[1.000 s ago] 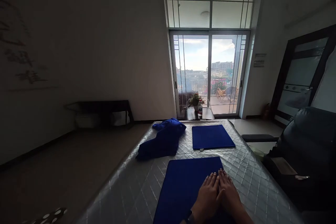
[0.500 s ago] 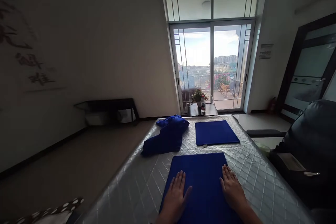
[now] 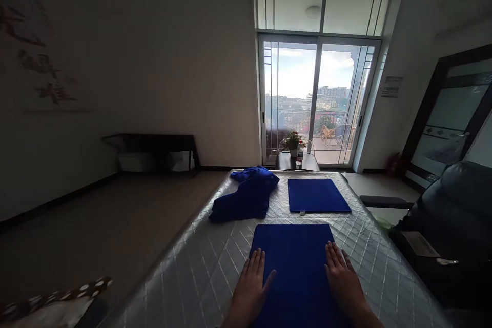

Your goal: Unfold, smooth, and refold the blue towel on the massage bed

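Note:
A flat blue rectangle of folded cloth lies in front of me on the silver quilted table cover. My left hand rests flat on its left edge, fingers stretched forward and thumb spread inward. On the right edge lies my right hand, also flat with its fingers extended. Neither hand grasps anything. Farther back on the right is a second flat blue folded cloth with a small white tag at its near edge. A crumpled blue cloth sits to its left.
Beyond the far edge stands a small dark table with a potted plant and a bottle. A black chair is at the right. Along the left wall is a low black stand. Sliding glass doors are behind.
My left hand has shifted slightly outward to the cloth's left edge. The right hand stays at the right edge. The whole view has tilted a little.

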Demonstrator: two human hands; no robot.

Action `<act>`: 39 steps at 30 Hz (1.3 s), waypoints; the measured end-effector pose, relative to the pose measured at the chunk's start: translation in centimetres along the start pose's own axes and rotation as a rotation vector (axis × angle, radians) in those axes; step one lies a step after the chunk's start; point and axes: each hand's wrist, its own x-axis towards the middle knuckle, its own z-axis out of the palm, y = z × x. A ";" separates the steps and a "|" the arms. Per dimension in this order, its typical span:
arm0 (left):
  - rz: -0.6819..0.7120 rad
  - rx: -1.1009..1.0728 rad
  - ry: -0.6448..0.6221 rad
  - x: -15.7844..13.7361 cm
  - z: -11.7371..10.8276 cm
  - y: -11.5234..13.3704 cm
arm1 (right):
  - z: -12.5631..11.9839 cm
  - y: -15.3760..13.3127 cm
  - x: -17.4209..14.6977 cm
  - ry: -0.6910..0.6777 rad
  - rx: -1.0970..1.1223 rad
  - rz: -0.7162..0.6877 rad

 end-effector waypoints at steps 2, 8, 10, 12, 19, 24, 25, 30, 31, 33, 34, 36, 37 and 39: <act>0.012 -0.004 0.032 0.1 0.8 -0.5 | 0.3 -0.2 -1.2 -0.053 0.017 0.019; 0.015 0.002 0.060 0.3 1.9 -0.8 | 1.0 -0.6 -3.3 -0.134 0.056 0.140; 0.022 0.006 0.074 0.3 1.9 -0.9 | 0.7 -0.6 -3.4 -0.138 0.066 0.143; 0.019 0.012 0.073 0.3 1.7 -0.9 | 0.4 -0.7 -3.3 -0.133 0.087 0.140; 0.258 -0.041 0.076 0.4 0.9 5.6 | 1.0 -0.3 -3.4 -0.083 0.173 0.130; 0.547 -0.188 -0.048 0.7 1.9 14.3 | 2.4 0.5 -3.5 -0.059 0.108 0.052; 0.548 -0.212 -0.057 0.8 2.1 15.4 | 2.6 0.7 -3.5 -0.062 0.090 0.027; 0.520 -0.220 -0.079 0.3 2.4 14.9 | 2.5 0.6 -3.5 -0.066 0.089 0.056; 0.513 -0.200 -0.085 0.0 2.2 14.0 | 2.2 0.5 -3.5 -0.069 0.103 0.075; 0.476 -0.152 -0.098 -0.7 1.8 11.5 | 1.7 0.3 -3.6 -0.078 0.131 0.097; 0.449 -0.128 -0.106 -1.2 1.5 10.0 | 1.5 0.2 -3.6 -0.082 0.143 0.100; 0.375 -0.077 -0.113 -2.3 1.2 6.7 | 1.1 0.0 -3.7 -0.084 0.161 0.106; 0.331 -0.052 -0.113 -3.0 1.2 5.0 | 1.1 0.0 -3.8 -0.085 0.169 0.111; 0.230 -0.002 -0.110 -4.5 1.4 1.4 | 1.1 0.0 -3.8 -0.093 0.177 0.122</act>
